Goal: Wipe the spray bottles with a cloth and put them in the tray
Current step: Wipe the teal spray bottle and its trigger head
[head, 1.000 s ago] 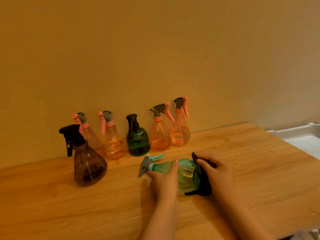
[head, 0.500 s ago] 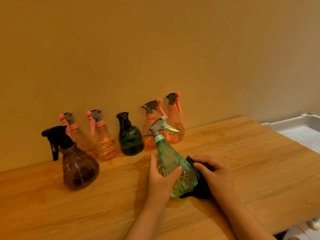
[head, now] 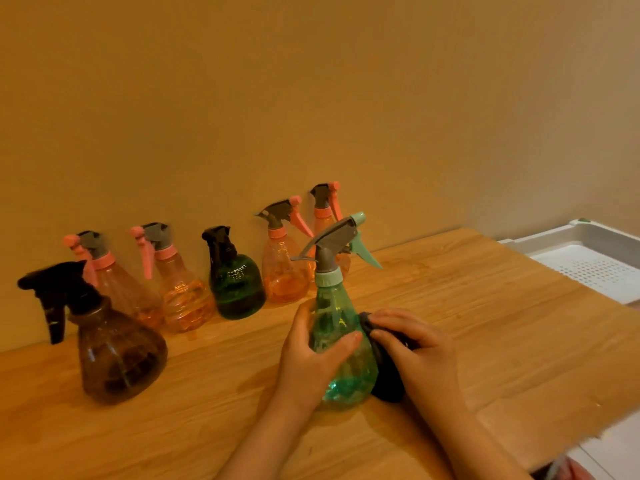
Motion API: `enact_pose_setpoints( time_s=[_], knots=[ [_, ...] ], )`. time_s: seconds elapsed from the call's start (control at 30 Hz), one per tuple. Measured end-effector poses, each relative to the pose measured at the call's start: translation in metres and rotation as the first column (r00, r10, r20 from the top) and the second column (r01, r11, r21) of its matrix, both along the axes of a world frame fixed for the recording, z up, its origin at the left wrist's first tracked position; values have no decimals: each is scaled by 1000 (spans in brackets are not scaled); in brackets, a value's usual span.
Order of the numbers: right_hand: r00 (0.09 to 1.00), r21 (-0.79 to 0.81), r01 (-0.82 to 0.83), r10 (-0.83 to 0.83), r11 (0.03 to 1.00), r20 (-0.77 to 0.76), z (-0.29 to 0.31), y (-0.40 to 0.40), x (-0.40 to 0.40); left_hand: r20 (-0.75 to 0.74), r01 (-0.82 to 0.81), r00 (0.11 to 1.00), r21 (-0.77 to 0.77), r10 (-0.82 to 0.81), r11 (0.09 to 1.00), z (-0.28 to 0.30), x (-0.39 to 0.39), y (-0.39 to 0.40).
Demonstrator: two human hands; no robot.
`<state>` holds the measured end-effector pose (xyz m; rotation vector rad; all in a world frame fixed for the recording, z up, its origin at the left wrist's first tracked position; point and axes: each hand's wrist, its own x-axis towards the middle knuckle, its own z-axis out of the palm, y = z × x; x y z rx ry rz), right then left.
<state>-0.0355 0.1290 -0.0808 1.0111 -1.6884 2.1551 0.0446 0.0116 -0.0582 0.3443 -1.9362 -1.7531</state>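
The left hand (head: 313, 355) is wrapping its fingers and thumb around the belly of the teal bottle (head: 341, 344), which is standing upright on the wooden table (head: 485, 323), while the right hand (head: 412, 344) is pinching a dark cloth (head: 386, 379) and pressing it against the side of the bottle opposite that grip. To wipe well, the cloth hand should probably be sweeping from the neck above the grip down to the base, with the holding hand turning the bottle so the covered patch under its palm gets cleaned too; squeezing too hard on thin plastic could make it slip. Beyond the grip, six more bottles are waiting by the wall: four orange ones, a dark green bottle (head: 237, 285) and, off to the holding hand's side, a brown bottle (head: 117, 355). How full any of them is cannot be told. Far out past the cloth hand, the white tray (head: 554, 244) is showing only its perforated floor, with no bottle visible in the part in view.
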Motion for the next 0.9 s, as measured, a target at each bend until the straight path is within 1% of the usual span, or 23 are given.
enact_pose_setpoints(
  time_s=[0.07, 0.13, 0.17, 0.23, 0.3, 0.37, 0.43, 0.5, 0.57, 0.67, 0.73, 0.83, 0.9],
  knots=[
    [997, -3, 66, -66, 998, -27, -2, -1, -1, -8, -3, 1000, 10, 3, 1000, -2, -4, -1],
    [983, 4, 174, -174, 985, -54, -2, -1, -1, -15, -15, 1000, 68, 16, 998, -3, -7, -4],
    [973, 9, 218, -216, 976, -86, 1, -2, -2, -17, -20, 1000, 104, 22, 994, -4, -8, -6],
    [940, 16, 270, -259, 963, -223, 15, -5, -3, -19, -15, 1000, 165, 18, 986, -5, -9, -10],
    [882, 32, 284, -248, 958, -402, 37, -10, -5, -32, -12, 999, 195, 18, 981, -5, -9, -11],
    [816, 70, 299, -218, 952, -535, 58, -19, -8, -57, -10, 998, 201, 22, 979, -3, -10, -9],
    [760, 126, 324, -179, 937, -625, 71, -30, -11, -71, -11, 997, 195, 25, 981, -1, -11, -8],
    [725, 173, 341, -141, 924, -675, 70, -38, -14, -77, 10, 997, 176, 3, 984, -2, -10, -9],
    [745, 181, 352, -157, 918, -649, 62, -38, -17, -68, 35, 997, 168, -24, 985, -2, -7, -11],
    [821, 173, 370, -235, 913, -520, 54, -32, -18, -71, 76, 995, 146, -67, 986, -3, -3, -12],
    [848, 163, 358, -247, 920, -468, 54, -31, -16, -80, 87, 994, 124, -77, 989, -2, -2, -11],
    [863, 164, 340, -238, 926, -446, 60, -32, -13, -84, 104, 992, 78, -97, 992, -1, -3, -9],
    [849, 159, 342, -231, 926, -476, 63, -32, -11, -96, 101, 991, 52, -96, 994, -1, -4, -7]
  ],
)
